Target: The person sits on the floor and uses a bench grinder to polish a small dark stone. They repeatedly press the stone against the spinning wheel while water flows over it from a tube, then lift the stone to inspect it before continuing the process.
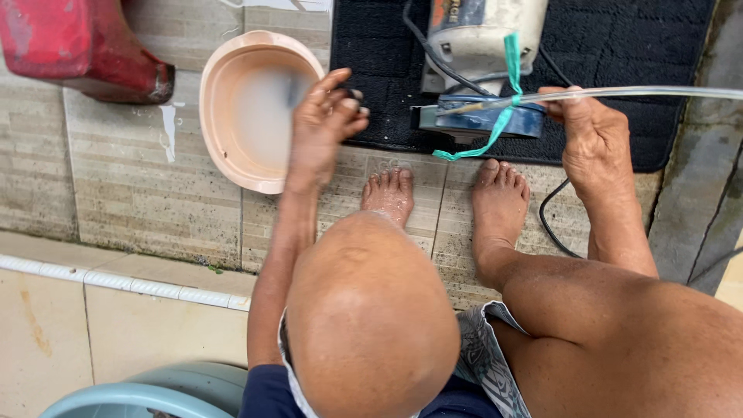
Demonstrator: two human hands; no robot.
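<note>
A peach-pink basin (255,108), black mat (619,46), teal ribbon (503,101), red container (77,46), and beige streaked tiles (131,186).

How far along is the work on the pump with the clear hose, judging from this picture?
Done: a green ribbon already ties the clear plastic hose to the white and blue pump. In hand: the right hand holds the hose; the left hand pinches a small dark part, blurred. Left: the pink plastic basin holds only cloudy water; that dark part is not fitted anywhere yet.

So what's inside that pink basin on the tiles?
The pink basin holds shallow cloudy water; nothing else shows in it. The left hand is raised over its right edge, pinching something small and dark, and hides a little of the rim.
</note>
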